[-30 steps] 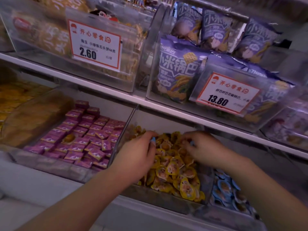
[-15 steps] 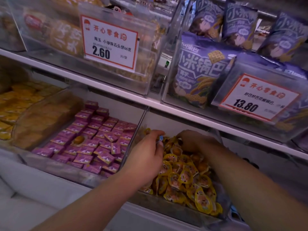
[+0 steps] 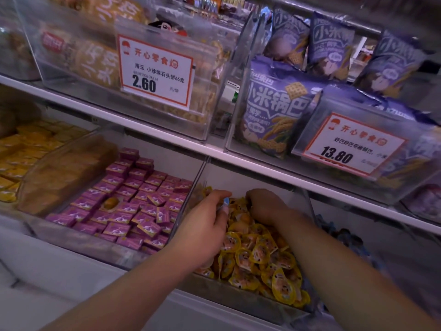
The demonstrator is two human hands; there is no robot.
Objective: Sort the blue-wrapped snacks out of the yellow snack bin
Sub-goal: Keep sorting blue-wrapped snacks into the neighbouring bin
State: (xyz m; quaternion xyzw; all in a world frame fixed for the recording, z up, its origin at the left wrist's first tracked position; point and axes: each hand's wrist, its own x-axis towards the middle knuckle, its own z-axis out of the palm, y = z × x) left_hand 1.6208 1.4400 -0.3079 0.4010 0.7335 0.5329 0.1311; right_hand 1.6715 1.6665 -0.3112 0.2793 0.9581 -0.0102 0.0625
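A clear bin (image 3: pixel 238 299) on the lower shelf is heaped with yellow-wrapped snacks (image 3: pixel 260 254). My left hand (image 3: pixel 205 228) is curled over the bin's left side and pinches a small blue-wrapped snack (image 3: pixel 226 201) between its fingertips. My right hand (image 3: pixel 267 205) reaches into the back of the heap with its fingers curled down among the yellow wrappers; what they hold is hidden. Blue-wrapped snacks (image 3: pixel 346 237) lie in the neighbouring bin on the right, partly hidden behind my right forearm.
Left of the yellow bin sits a clear bin of purple square packs (image 3: pixel 128 204) with one yellow snack (image 3: pixel 111 202) on top. Further left are yellow boxes (image 3: pixel 23 149). The upper shelf (image 3: pixel 214 151) holds price tags (image 3: pixel 156 70) and purple bags (image 3: pixel 274 111).
The view has shifted slightly. Both hands stay in the yellow bin; my right hand has dug further toward the back, and the left still pinches the blue snack.
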